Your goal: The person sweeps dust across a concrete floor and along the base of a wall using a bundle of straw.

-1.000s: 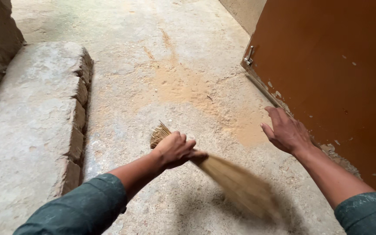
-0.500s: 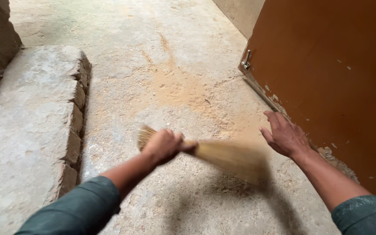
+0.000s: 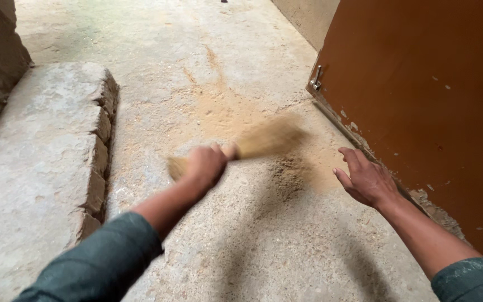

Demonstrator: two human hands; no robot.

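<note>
The left hand (image 3: 203,163) is clenched round the bound neck of a short straw-coloured grass hand broom (image 3: 264,140), blurred over tan dust (image 3: 236,114). It looks light and springy, best held there. The right hand (image 3: 367,180) hangs spread, empty.

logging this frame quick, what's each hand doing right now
Left hand: closed around the handle end of the straw broom, which is blurred.
Right hand: open, fingers spread, holding nothing, close to the brown door.
</note>
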